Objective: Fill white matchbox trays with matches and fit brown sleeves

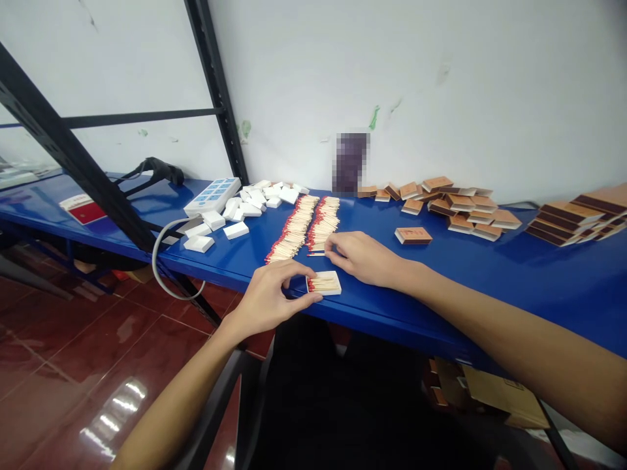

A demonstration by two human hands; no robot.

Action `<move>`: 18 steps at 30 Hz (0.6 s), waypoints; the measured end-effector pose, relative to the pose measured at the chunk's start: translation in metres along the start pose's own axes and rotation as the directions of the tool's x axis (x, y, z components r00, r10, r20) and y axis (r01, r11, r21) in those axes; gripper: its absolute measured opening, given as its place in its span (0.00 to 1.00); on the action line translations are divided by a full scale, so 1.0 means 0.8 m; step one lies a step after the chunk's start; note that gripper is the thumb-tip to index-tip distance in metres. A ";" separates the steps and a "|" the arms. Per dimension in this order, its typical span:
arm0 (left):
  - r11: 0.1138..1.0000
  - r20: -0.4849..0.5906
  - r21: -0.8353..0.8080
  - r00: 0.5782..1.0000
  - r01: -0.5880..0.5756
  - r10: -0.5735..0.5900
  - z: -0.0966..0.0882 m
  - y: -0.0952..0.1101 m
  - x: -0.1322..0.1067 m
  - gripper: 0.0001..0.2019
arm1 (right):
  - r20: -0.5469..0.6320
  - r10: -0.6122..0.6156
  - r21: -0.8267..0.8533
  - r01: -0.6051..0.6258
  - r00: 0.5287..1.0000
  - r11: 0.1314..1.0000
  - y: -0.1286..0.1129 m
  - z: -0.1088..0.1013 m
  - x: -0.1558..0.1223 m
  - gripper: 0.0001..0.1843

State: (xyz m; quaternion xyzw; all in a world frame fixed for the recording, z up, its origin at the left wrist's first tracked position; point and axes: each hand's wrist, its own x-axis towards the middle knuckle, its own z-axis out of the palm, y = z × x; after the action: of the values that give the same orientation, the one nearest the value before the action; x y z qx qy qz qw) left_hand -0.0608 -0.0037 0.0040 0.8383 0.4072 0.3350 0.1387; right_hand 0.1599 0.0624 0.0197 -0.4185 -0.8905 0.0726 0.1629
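A small white matchbox tray [337,284] lies at the table's front edge, with several red-tipped matches [321,284] in it. My left hand [274,290] grips this tray, thumb at its near side and fingers at its far left corner. My right hand [362,256] is closed just beyond the tray, its fingertips at the end of a single match [316,254]. That match lies at the near end of the right row of matches [324,222]. Beside it runs the left row of matches [294,228], heads to the left.
White trays [236,230] lie in a heap at the back left, near a power strip [213,196] with a grey cable. Brown matchbox sleeves [460,203] are piled at the back right, more stacked at far right [568,215]. One sleeve [413,235] lies apart. A black shelf post [73,150] rises left.
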 end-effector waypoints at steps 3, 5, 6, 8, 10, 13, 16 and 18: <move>1.000 0.002 0.002 1.000 -0.005 0.005 0.000 0.000 -0.001 0.11 | 0.017 0.012 0.001 -0.012 1.000 1.000 -0.003 -0.003 -0.005 0.08; 1.000 -0.005 0.006 1.000 -0.004 0.004 0.000 0.000 -0.001 0.12 | 0.019 0.016 0.006 -0.016 1.000 1.000 -0.005 -0.004 -0.008 0.08; 1.000 -0.010 0.006 1.000 -0.003 0.003 0.000 0.000 -0.001 0.13 | 0.017 0.017 0.007 -0.017 1.000 1.000 -0.006 -0.004 -0.009 0.08; 1.000 -0.021 0.005 1.000 0.003 -0.003 0.001 -0.001 -0.002 0.14 | 0.013 0.016 0.013 -0.016 1.000 1.000 -0.008 -0.004 -0.010 0.09; 1.000 -0.023 0.002 1.000 0.008 -0.008 0.001 -0.001 -0.002 0.15 | 0.013 0.019 0.024 -0.019 1.000 1.000 -0.010 -0.003 -0.009 0.10; 1.000 -0.023 0.005 1.000 0.010 -0.010 0.001 -0.001 -0.002 0.15 | 0.025 0.033 0.028 -0.033 0.999 0.999 -0.013 -0.003 -0.006 0.09; 1.000 -0.019 0.006 1.000 0.008 -0.007 0.000 -0.002 -0.003 0.14 | 0.062 0.055 0.000 -0.055 0.997 0.998 -0.011 -0.002 -0.005 0.09; 1.000 -0.018 -0.002 1.000 0.008 -0.009 0.001 -0.002 -0.003 0.15 | 0.081 0.056 -0.021 -0.055 0.995 0.998 -0.009 -0.003 -0.006 0.09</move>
State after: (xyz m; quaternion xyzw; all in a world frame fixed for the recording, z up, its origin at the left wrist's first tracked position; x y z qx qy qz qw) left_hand -0.0624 -0.0044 0.0019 0.8334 0.4117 0.3423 0.1372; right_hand 0.1582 0.0543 0.0225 -0.4412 -0.8851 0.0859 0.1206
